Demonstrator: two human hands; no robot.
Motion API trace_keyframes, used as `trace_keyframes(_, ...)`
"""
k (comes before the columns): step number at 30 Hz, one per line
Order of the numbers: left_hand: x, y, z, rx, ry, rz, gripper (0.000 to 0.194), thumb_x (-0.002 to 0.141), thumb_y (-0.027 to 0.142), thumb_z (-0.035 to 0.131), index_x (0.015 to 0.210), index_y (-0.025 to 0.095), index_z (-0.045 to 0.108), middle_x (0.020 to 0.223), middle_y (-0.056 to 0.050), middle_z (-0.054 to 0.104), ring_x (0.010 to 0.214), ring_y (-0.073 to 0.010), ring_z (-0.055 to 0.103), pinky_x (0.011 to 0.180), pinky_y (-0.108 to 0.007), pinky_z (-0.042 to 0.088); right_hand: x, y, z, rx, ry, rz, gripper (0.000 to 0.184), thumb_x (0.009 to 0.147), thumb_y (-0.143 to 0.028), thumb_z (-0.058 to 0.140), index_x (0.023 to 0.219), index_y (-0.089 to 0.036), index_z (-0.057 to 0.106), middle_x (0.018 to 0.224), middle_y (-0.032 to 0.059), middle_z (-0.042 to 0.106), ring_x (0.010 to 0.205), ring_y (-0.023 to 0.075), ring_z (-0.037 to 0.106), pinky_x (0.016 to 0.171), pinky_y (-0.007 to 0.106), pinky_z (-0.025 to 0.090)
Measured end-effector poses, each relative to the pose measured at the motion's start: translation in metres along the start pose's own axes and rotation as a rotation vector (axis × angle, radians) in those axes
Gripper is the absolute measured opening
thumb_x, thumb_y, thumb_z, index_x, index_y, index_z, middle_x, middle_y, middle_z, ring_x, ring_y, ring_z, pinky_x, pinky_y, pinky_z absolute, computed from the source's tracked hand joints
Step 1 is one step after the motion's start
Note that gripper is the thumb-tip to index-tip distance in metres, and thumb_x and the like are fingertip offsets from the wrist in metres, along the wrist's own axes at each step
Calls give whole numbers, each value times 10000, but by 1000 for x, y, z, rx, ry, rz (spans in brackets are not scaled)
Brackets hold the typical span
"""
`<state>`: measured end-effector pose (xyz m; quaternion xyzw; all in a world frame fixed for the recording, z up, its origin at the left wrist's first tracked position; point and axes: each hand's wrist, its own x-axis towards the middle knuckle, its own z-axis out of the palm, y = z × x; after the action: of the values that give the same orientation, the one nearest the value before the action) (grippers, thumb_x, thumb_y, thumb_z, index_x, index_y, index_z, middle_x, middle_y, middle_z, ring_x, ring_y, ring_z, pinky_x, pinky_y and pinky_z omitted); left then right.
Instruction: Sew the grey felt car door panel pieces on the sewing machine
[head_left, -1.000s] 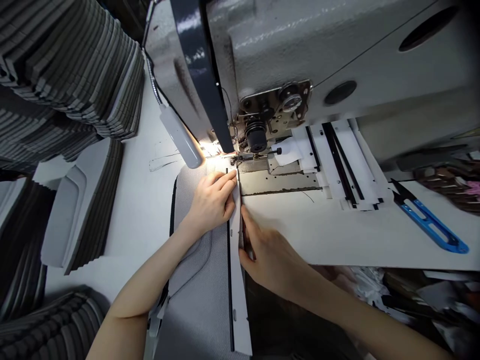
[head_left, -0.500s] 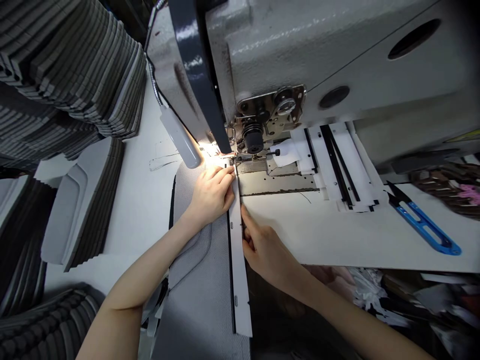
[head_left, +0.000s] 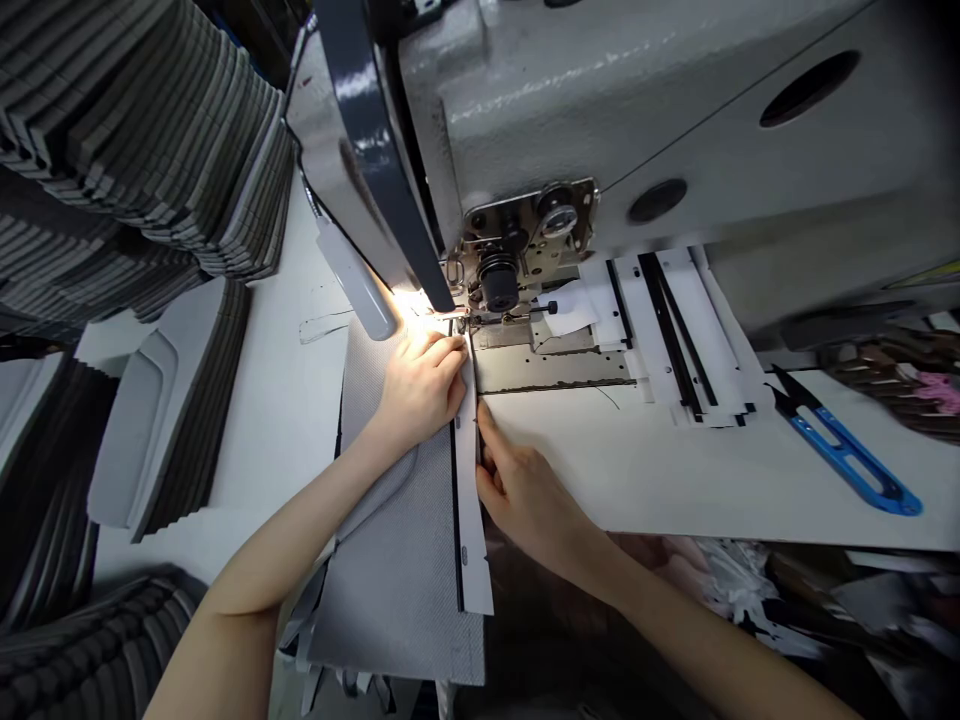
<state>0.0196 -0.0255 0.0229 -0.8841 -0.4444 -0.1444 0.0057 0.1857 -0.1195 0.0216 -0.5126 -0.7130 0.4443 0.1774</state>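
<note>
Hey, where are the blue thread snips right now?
In the head view, the blue thread snips lie at the far right on the white table, below the sewing machine and right of the white strips.

under the sewing machine head, the left hand lies pressed on grey mesh fabric and a white strip, which the right hand pinches nearer the person; blue thread snips lie to the machine's right.
</note>
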Motion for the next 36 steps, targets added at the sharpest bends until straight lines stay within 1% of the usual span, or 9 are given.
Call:
trace_keyframes(3, 3, -1, 0, 37, 3, 3, 208, 895, 135, 466, 968, 175, 656, 1100, -99, 718, 1028, -284, 611, 871, -454, 495, -1, 0, 0, 19, 8, -15, 735, 866, -96, 438, 1571, -24, 243, 607, -23, 547, 532, 152, 496, 521, 245, 403)
trace_keyframes(6, -3, 6, -3, 38, 17, 2, 201, 883, 116, 462, 921, 177, 650, 1041, -91, 723, 961, -268, 618, 808, -418, 509, 4, -1, -1, -2, 23, 18, 707, 853, -72, 437, 1546, -16, 307, 612, -12, 563, 535, 158, 498, 524, 257, 401)
trace_keyframes(13, -15, 13, -4, -40, 64, -1, 256, 901, 117, 462, 1045, 178, 664, 1149, -86, 721, 1009, -251, 631, 822, -412, 523, 17, -3, -1, -68, 67, 31, 625, 869, -91, 415, 1487, 3, 406, 672, 30, 612, 568, 171, 518, 563, 278, 412)
trace_keyframes(16, -9, 6, 0, -30, 35, -23, 244, 912, 138, 462, 1015, 189, 677, 1153, -86, 719, 1038, -261, 623, 832, -431, 506, 14, -4, -1, -70, 56, 20, 641, 891, -125, 379, 1515, 20, 349, 679, 41, 623, 586, 180, 525, 575, 286, 422)
trace_keyframes(19, -2, -1, 2, -17, 26, -25, 234, 919, 148, 460, 989, 192, 679, 1135, -84, 716, 1053, -264, 614, 856, -434, 494, 6, -5, -2, -37, -30, 39, 704, 895, -146, 381, 1558, 38, 230, 663, 31, 612, 583, 183, 519, 553, 282, 411)
trace_keyframes(23, 3, -5, 4, 7, 45, -28, 211, 946, 188, 463, 918, 200, 672, 1037, -85, 716, 1009, -259, 616, 854, -433, 486, 0, -4, 0, -6, -75, 67, 812, 853, -116, 439, 1592, -2, 125, 662, 9, 603, 590, 175, 520, 548, 267, 402)
trace_keyframes(27, -4, 2, 1, -3, 48, -30, 225, 965, 208, 466, 833, 203, 649, 933, -77, 721, 932, -245, 618, 783, -418, 490, 8, -2, 1, -21, -12, 58, 757, 833, -68, 443, 1565, -26, 255, 675, 11, 611, 580, 164, 516, 579, 271, 411)
trace_keyframes(30, -10, 9, -3, -36, 57, -7, 190, 955, 188, 486, 868, 197, 655, 992, -69, 739, 952, -241, 626, 781, -410, 506, 17, 0, 0, -40, 25, 38, 716, 820, -57, 440, 1529, -43, 343, 656, 6, 613, 548, 161, 511, 550, 264, 391)
trace_keyframes(36, -6, 4, 3, -35, 62, -36, 213, 949, 179, 476, 877, 203, 675, 1008, -58, 743, 993, -241, 627, 836, -419, 513, 19, 1, 1, -109, 90, 20, 680, 851, -114, 410, 1521, -9, 347, 762, 79, 690, 647, 203, 594, 594, 296, 441)
